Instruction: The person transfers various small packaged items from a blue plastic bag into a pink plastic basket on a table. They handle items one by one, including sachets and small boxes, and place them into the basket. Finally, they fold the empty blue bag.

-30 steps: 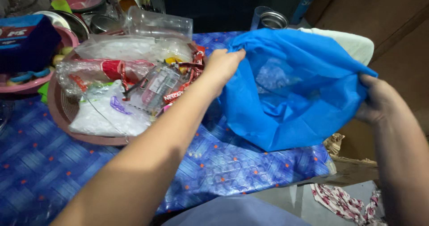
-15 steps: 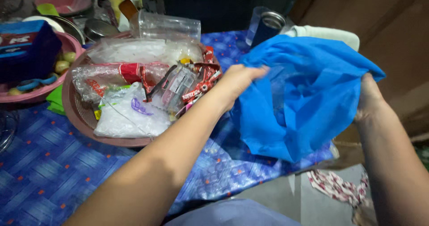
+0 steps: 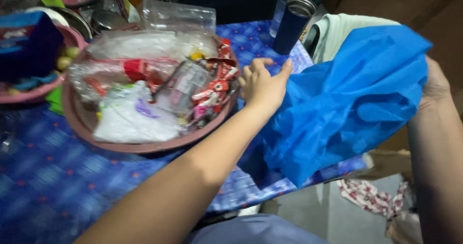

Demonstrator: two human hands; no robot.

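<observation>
Blue cloth bag (image 3: 352, 99), bunched and hanging off the bench's right edge, has slipped free of the left hand (image 3: 263, 82) since half a second ago, when that hand was still pressed into its near rim. The bag's mouth, spread wide between both hands a second ago, has now collapsed into folds, its lower corner drooping below the bench edge. Only the right hand (image 3: 434, 82) keeps hold: it sits behind the bag's upper right corner, and though most of its fingers are hidden by the cloth, the grip appears pressed together on the fabric. The left hand's grip is now spread and holds nothing, fingers loosely curled just beside the rim of the round brown tray (image 3: 82, 123), which carries clear plastic packets (image 3: 130, 121) and red sachets (image 3: 217, 82) toward the middle of the bench. The blue patterned bench cover (image 3: 58, 176) shows bare along the near edge. A dark blue steel tumbler (image 3: 292, 24) stands upright near the far right corner, well clear of both hands. With one hand off the bag and turned toward the tray, the work appears to be shifting from opening the bag to the tray's contents.
</observation>
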